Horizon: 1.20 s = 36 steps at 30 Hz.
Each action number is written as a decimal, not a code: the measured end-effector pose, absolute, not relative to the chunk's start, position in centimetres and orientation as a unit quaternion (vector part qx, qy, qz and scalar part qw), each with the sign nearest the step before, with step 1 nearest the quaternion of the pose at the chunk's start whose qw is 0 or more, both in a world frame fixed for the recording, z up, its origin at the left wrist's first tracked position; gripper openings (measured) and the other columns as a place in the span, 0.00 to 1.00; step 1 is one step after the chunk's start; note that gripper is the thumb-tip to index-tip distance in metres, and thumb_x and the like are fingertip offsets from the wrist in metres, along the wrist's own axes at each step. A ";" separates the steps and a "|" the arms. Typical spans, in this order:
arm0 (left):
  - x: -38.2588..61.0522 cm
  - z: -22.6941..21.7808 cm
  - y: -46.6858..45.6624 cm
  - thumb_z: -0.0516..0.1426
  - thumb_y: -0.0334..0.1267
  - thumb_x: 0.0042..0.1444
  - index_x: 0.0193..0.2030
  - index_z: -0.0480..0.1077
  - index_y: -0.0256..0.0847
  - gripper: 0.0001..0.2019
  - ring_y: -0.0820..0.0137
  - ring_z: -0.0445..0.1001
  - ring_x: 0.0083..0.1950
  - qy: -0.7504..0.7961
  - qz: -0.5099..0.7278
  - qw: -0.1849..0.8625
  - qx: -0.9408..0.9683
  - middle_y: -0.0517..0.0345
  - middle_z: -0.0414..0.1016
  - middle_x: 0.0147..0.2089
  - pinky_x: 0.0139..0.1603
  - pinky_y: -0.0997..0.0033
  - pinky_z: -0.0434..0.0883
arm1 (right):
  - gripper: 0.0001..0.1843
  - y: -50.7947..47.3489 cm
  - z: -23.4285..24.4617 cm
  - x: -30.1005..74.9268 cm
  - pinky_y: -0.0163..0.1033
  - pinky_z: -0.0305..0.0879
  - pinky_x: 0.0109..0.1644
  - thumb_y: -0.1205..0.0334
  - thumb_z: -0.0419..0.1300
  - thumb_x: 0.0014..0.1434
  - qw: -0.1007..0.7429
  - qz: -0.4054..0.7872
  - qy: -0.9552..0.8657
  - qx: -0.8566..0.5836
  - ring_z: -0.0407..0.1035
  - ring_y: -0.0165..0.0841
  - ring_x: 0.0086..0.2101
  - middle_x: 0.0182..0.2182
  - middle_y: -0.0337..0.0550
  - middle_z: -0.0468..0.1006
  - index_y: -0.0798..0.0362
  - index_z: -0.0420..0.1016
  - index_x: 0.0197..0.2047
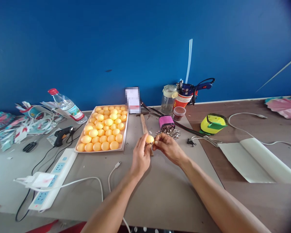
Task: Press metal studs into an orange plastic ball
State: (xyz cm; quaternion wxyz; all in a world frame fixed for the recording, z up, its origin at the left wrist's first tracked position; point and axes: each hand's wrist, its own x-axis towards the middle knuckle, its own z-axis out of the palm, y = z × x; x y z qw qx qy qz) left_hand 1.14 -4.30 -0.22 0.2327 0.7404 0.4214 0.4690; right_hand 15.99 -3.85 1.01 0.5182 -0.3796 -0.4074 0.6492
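My left hand [140,157] grips a small orange ball [149,139] between thumb and fingers above the grey table [160,187]. My right hand [168,147] is pinched against the ball's right side, its fingertips closed on something too small to make out. Just behind my hands lie a wooden stick [144,124] and a heap of small shiny metal pieces [171,132] beside a pink container [166,121]. A flat tray [125,136] full of several orange balls [104,129] lies to the left.
A white power strip [54,178] with cables, a black glue gun [63,133], scissors [29,146] and a water bottle [68,106] lie left. A glass jar [169,98], paper cup [183,100], yellow-green case [213,123] and rolled white sheet [254,160] sit right. Blue wall behind.
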 end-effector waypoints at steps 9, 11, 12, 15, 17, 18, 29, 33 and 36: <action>1.1 -0.2 -4.3 0.48 0.33 0.62 0.61 0.58 0.40 0.20 0.65 0.70 0.52 0.424 0.468 0.217 0.744 0.44 0.70 0.53 0.52 0.64 0.69 | 0.17 -4.2 1.7 15.8 0.39 0.66 0.35 0.53 0.67 0.46 0.499 0.679 -0.398 -0.362 0.68 0.29 0.25 0.21 0.36 0.74 0.53 0.65 0.29; 1.1 -0.3 -4.3 0.48 0.33 0.62 0.61 0.59 0.40 0.20 0.65 0.70 0.53 0.426 0.465 0.221 0.744 0.44 0.69 0.53 0.52 0.63 0.69 | 0.17 -4.3 2.0 15.8 0.40 0.66 0.35 0.53 0.67 0.46 0.492 0.684 -0.394 -0.368 0.68 0.29 0.25 0.21 0.36 0.74 0.53 0.66 0.29; 1.1 -0.4 -4.3 0.47 0.33 0.62 0.61 0.59 0.41 0.20 0.64 0.70 0.53 0.427 0.464 0.223 0.744 0.44 0.69 0.54 0.53 0.63 0.69 | 0.17 -4.3 2.1 15.8 0.40 0.66 0.36 0.52 0.67 0.46 0.487 0.687 -0.391 -0.371 0.69 0.29 0.25 0.21 0.37 0.74 0.53 0.66 0.29; 1.1 -0.4 -4.4 0.48 0.33 0.62 0.61 0.59 0.41 0.20 0.64 0.70 0.54 0.427 0.460 0.229 0.744 0.44 0.69 0.54 0.53 0.63 0.69 | 0.18 -4.3 2.1 15.8 0.40 0.66 0.35 0.52 0.68 0.44 0.481 0.693 -0.383 -0.378 0.68 0.29 0.24 0.20 0.36 0.74 0.53 0.64 0.27; 1.2 -0.3 -4.5 0.48 0.33 0.62 0.61 0.60 0.40 0.20 0.64 0.70 0.54 0.426 0.459 0.236 0.743 0.44 0.69 0.55 0.53 0.63 0.69 | 0.19 -4.2 2.0 15.7 0.40 0.66 0.35 0.52 0.68 0.44 0.485 0.691 -0.377 -0.380 0.68 0.29 0.23 0.20 0.36 0.73 0.53 0.63 0.27; 1.2 -0.2 -4.5 0.48 0.33 0.61 0.60 0.60 0.40 0.20 0.64 0.70 0.54 0.427 0.459 0.242 0.740 0.44 0.70 0.54 0.53 0.63 0.69 | 0.18 -4.2 1.9 15.6 0.40 0.66 0.35 0.53 0.68 0.44 0.488 0.689 -0.376 -0.382 0.68 0.29 0.23 0.20 0.35 0.73 0.53 0.63 0.27; 1.6 0.0 -3.6 0.57 0.49 0.55 0.58 0.62 0.38 0.27 0.63 0.77 0.45 0.452 0.505 0.551 0.488 0.46 0.73 0.51 0.50 0.61 0.72 | 0.10 -2.5 0.3 17.8 0.37 0.60 0.32 0.54 0.59 0.49 0.499 0.493 -0.453 -0.551 0.63 0.29 0.23 0.20 0.35 0.69 0.52 0.68 0.30; 1.6 0.4 -3.5 0.60 0.46 0.52 0.58 0.63 0.38 0.28 0.65 0.77 0.44 0.445 0.517 0.586 0.437 0.48 0.73 0.52 0.52 0.62 0.71 | 0.08 -2.2 -0.5 19.0 0.40 0.61 0.44 0.64 0.53 0.53 0.394 0.227 -0.598 -0.660 0.68 0.35 0.36 0.33 0.44 0.76 0.52 0.73 0.33; 1.6 0.7 -3.6 0.60 0.42 0.52 0.58 0.63 0.38 0.26 0.65 0.77 0.44 0.446 0.513 0.591 0.434 0.49 0.73 0.52 0.52 0.62 0.71 | 0.12 -2.6 -0.5 18.8 0.39 0.62 0.45 0.66 0.51 0.55 0.339 0.156 -0.644 -0.668 0.68 0.36 0.38 0.38 0.48 0.75 0.54 0.74 0.39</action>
